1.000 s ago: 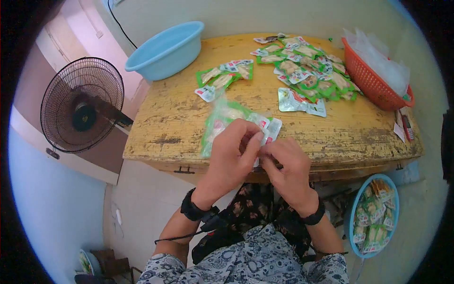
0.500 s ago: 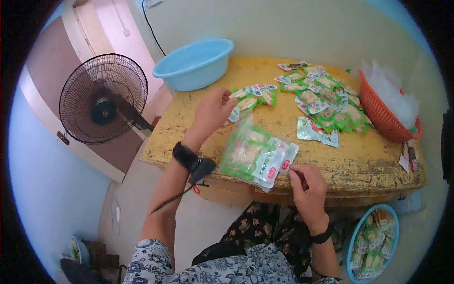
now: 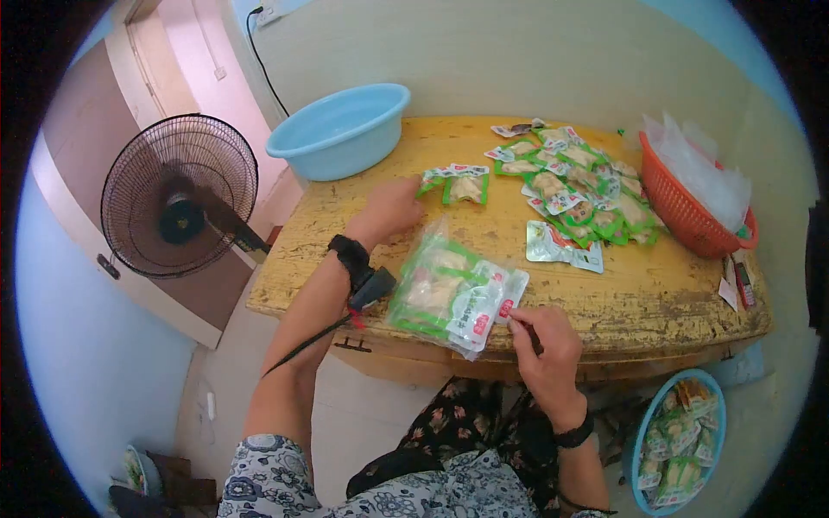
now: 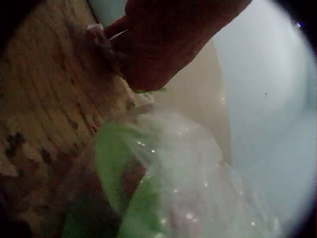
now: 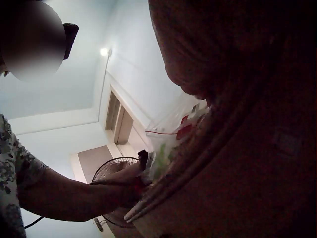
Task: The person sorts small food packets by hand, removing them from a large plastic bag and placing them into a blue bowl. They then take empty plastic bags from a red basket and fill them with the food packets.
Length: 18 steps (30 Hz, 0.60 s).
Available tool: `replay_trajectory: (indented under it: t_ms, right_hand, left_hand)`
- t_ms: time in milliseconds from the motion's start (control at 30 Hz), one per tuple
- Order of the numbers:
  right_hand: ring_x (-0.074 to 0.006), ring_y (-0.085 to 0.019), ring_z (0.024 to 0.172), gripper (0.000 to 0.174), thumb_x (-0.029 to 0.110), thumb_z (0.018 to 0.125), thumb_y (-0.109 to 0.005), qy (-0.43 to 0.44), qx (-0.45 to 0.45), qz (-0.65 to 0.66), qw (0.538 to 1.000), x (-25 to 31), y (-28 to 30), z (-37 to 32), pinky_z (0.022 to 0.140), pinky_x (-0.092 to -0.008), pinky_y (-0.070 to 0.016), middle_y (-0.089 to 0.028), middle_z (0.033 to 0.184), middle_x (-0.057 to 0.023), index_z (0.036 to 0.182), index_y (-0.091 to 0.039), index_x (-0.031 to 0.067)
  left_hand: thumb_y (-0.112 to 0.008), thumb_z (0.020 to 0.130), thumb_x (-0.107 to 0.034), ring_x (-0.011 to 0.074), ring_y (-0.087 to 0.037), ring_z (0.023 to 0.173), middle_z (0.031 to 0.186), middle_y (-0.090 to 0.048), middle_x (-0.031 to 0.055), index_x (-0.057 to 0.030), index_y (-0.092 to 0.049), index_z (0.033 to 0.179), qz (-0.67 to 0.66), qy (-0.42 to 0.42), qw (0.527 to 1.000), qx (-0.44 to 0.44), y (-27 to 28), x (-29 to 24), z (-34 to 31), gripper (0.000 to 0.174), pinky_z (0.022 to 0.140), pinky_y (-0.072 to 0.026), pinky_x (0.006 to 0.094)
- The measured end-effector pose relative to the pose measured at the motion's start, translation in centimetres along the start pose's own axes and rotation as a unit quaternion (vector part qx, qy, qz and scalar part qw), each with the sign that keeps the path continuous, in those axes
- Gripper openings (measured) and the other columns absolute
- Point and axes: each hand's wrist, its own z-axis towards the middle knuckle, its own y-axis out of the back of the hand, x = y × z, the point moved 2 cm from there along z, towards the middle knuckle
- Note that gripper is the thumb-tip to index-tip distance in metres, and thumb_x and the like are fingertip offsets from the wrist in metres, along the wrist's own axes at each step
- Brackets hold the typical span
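Observation:
A clear plastic bag (image 3: 432,289) holding green-and-white food packets lies at the table's front edge. My right hand (image 3: 551,350) pinches its near right corner between thumb and forefinger, beside a red label. Beyond the bag, my left hand (image 3: 390,211) reaches down to a small group of vacuum-packed food packets (image 3: 466,188), its fingers around the left one, which the hand partly hides. In the left wrist view, the fingers of the left hand (image 4: 158,44) close on a packet end low over the wood, and the clear bag (image 4: 183,173) shows in front.
A larger heap of food packets (image 3: 587,186) and a silver pouch (image 3: 563,247) lie to the right, beside a red basket (image 3: 691,203) of clear plastic bags. A blue basin (image 3: 341,134) stands back left, near a fan (image 3: 180,197). Below right is a blue tub (image 3: 722,432) of packets.
My left hand has left the bag and moved forward left to the small packet group, shifting it. The right hand stays at the bag's corner. The head view has tilted.

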Motion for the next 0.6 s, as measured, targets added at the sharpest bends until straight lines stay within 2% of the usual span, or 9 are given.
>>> replay_trajectory:
  t_ms: [33,133,233,300,367,433,533,600]
  right_hand:
    - [-0.0316,-0.067,0.083,0.016,0.001,0.086,-0.072,0.000,0.001,0.004,1.000,0.1,0.0,0.0,0.072,-0.0408,-0.0532,-0.071,0.091,-0.0118,0.101,-0.070,0.0060]
    - [-0.0314,-0.067,0.083,0.015,0.001,0.086,-0.072,-0.006,0.007,0.009,1.000,0.1,0.2,0.0,0.071,-0.0411,-0.0530,-0.070,0.091,-0.0117,0.100,-0.070,0.0058]
    - [-0.0307,-0.066,0.081,0.014,0.001,0.087,-0.072,-0.018,0.008,0.021,1.000,0.0,0.3,0.0,0.070,-0.0408,-0.0526,-0.070,0.090,-0.0116,0.100,-0.071,0.0059]
    - [-0.0299,-0.065,0.079,0.014,0.002,0.087,-0.072,-0.027,0.006,0.028,0.999,-0.1,0.2,-0.1,0.069,-0.0401,-0.0520,-0.069,0.089,-0.0113,0.100,-0.071,0.0062]
    - [-0.0288,-0.064,0.077,0.013,0.002,0.088,-0.072,-0.036,0.009,0.030,0.999,-0.2,0.2,-0.2,0.068,-0.0389,-0.0514,-0.068,0.088,-0.0109,0.101,-0.072,0.0065]
    - [-0.0280,-0.063,0.075,0.014,0.002,0.088,-0.072,-0.055,0.004,0.050,0.997,-0.2,0.1,-0.2,0.067,-0.0380,-0.0510,-0.068,0.086,-0.0106,0.101,-0.072,0.0066]
    - [-0.0274,-0.063,0.075,0.013,0.002,0.089,-0.071,-0.092,-0.015,0.097,0.991,0.0,0.3,-0.2,0.066,-0.0372,-0.0505,-0.068,0.086,-0.0108,0.101,-0.072,0.0063]
    - [-0.0282,-0.063,0.075,0.013,0.001,0.089,-0.070,-0.096,-0.026,0.106,0.989,0.1,0.5,-0.7,0.067,-0.0377,-0.0507,-0.068,0.087,-0.0114,0.101,-0.072,0.0057]
  left_hand:
    - [-0.071,0.087,-0.029,0.0435,-0.065,0.112,0.118,-0.068,0.0265,-0.0031,-0.055,0.138,0.028,0.007,1.000,0.011,0.1,0.0,0.0,0.059,0.095,-0.0519,0.0513]
    - [-0.058,0.090,-0.015,0.0466,-0.066,0.098,0.099,-0.069,0.0279,-0.0002,-0.064,0.106,-0.069,0.063,0.994,-0.047,1.1,-0.3,-1.8,0.023,0.082,-0.0521,0.0552]
    - [-0.057,0.092,-0.016,0.0462,-0.066,0.092,0.098,-0.069,0.0273,0.0014,-0.064,0.107,-0.055,0.010,0.974,-0.218,1.1,1.9,-2.4,0.024,0.079,-0.0527,0.0537]
    - [-0.058,0.094,-0.016,0.0451,-0.066,0.089,0.098,-0.069,0.0273,0.0014,-0.064,0.113,-0.164,0.004,0.954,-0.253,1.7,2.5,-2.1,0.027,0.077,-0.0526,0.0519]
    - [-0.059,0.096,-0.016,0.0436,-0.066,0.087,0.099,-0.069,0.0264,0.0011,-0.064,0.119,-0.278,-0.026,0.925,-0.260,1.9,2.2,-2.4,0.029,0.076,-0.0525,0.0500]
    - [-0.062,0.097,-0.017,0.0418,-0.066,0.087,0.100,-0.069,0.0247,0.0003,-0.063,0.124,-0.396,-0.086,0.883,-0.239,3.9,-1.9,-4.4,0.032,0.077,-0.0525,0.0480]
    - [-0.061,0.101,-0.014,0.0316,-0.068,0.109,0.119,-0.070,0.0197,-0.0034,-0.062,0.132,-0.186,-0.118,0.951,-0.216,6.3,-8.0,-7.3,0.033,0.096,-0.0517,0.0371]
    - [-0.061,0.100,-0.009,0.0327,-0.065,0.119,0.124,-0.069,0.0189,-0.0051,-0.061,0.134,-0.273,-0.183,0.932,-0.151,6.8,-12.0,-8.4,0.034,0.102,-0.0490,0.0407]
